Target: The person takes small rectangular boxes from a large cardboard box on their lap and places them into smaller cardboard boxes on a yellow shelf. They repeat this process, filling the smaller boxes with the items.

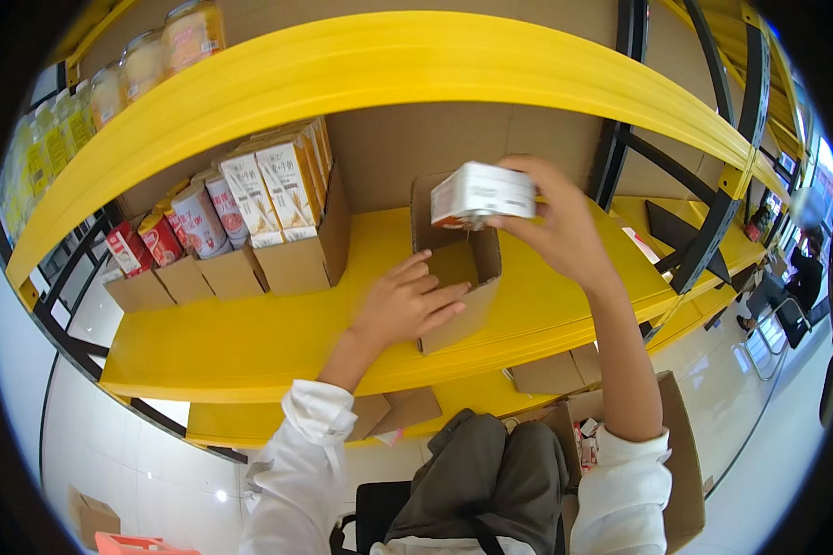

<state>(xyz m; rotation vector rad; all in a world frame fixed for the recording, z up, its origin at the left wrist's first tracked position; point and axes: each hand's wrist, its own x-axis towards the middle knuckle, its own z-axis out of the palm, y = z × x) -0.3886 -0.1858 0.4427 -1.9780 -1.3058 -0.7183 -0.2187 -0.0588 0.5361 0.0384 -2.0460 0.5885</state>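
Held in my right hand [552,218] is a white printed carton [489,191], tilted above a narrow open cardboard box [458,322] on the yellow shelf. My left hand [413,298] lies at the near left edge of that box, fingers spread over its opening, gripping nothing. The part of the box interior that shows holds no goods; its back is partly hidden by the carton. To the left, milk cartons [284,187] stand in another cardboard box [295,263], beside cans [200,222] and red packs [128,250] in smaller cardboard trays.
A yellow shelf beam [416,59] arches above my hands, with jars [194,35] and bottles on the upper level. Black uprights [708,239] stand at right. A large carton [673,451] with small packs sits by my right leg. A person sits on a chair at far right.
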